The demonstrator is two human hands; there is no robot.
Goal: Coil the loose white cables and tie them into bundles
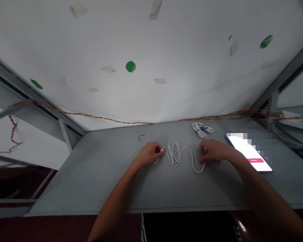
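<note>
A loosely looped white cable runs across the grey shelf between my two hands. My left hand is closed in a pinch on one end, where a small white connector shows at the fingertips. The cable's other stretch curves right and goes under my right hand. That hand's fingers are curled around the cable there; its end is hidden beneath them. Just beyond my right hand lies a bundled white cable bound with a black tie.
The grey shelf has a white wall behind it. A short black twist tie lies left of the cables. On the right rests a tablet with a lit screen. Red and yellow twisted wires run along the back edge.
</note>
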